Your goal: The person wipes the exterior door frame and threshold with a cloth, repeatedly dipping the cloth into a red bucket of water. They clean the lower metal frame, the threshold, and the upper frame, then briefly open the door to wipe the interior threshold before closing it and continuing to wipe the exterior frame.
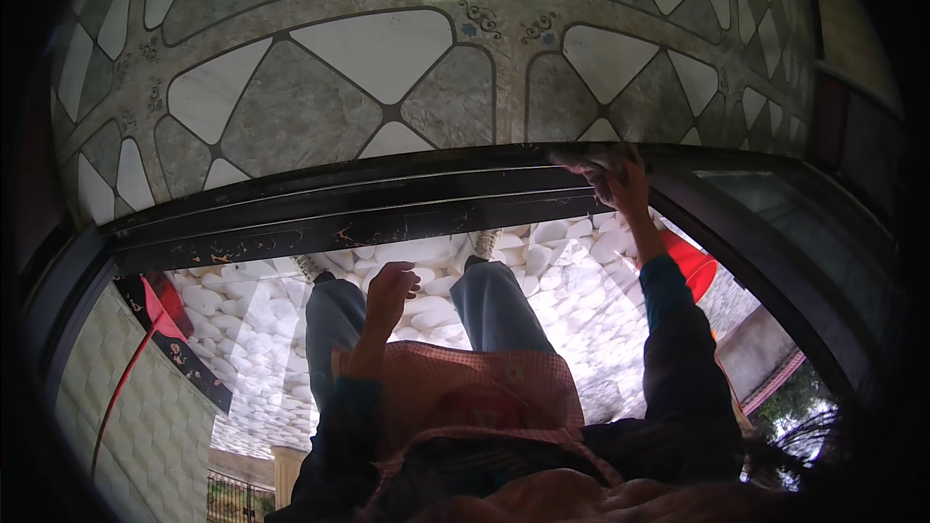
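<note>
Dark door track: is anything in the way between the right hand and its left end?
Nothing visible is: no object lies along the dark door track from the right hand to the left end. The left hand shows apart from it.

Grey-and-white patterned tile floor [310, 111] ahead, bright daylight on white pebble-like paving [232, 329], pale textured wall [145, 416] at left; dark railing [242, 502] beyond, greenery [790, 405] lower right
</note>
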Available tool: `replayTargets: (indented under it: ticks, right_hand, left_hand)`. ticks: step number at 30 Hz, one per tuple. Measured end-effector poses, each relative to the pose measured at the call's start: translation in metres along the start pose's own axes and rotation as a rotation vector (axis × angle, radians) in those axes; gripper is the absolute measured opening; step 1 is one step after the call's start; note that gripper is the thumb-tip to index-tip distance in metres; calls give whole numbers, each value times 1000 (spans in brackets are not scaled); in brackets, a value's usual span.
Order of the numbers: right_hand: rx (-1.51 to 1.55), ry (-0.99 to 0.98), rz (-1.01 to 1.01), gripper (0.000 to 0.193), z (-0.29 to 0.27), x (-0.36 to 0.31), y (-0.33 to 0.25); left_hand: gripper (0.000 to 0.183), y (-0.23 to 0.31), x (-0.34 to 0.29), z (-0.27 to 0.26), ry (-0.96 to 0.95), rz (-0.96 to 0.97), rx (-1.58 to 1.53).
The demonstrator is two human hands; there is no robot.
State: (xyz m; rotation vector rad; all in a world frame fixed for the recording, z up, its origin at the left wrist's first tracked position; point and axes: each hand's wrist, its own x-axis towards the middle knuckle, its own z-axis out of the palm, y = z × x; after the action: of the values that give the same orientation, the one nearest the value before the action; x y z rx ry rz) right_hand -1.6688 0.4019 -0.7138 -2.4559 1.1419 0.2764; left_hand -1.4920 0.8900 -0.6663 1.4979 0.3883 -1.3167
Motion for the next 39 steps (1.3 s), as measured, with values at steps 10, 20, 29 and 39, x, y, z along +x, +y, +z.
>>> replayTargets:
  ticks: [10,20,29,39]
  right_hand:
    - [-224,202,247,57,162,-62,-208]
    - [-145,76,-340,64,187,-91,-190]
    - [-453,209,188,48,95,-28,-38]
    - [-73,-133,-268,51,177,-106,-312]
  left_hand:
    - [17,24,10,-37,151,33,-119]
    - [16,38,11,-47,201,71,-36]
    - [16,41,2,-49,163,58,-78]
    - [16,40,3,-48,216,51,-88]
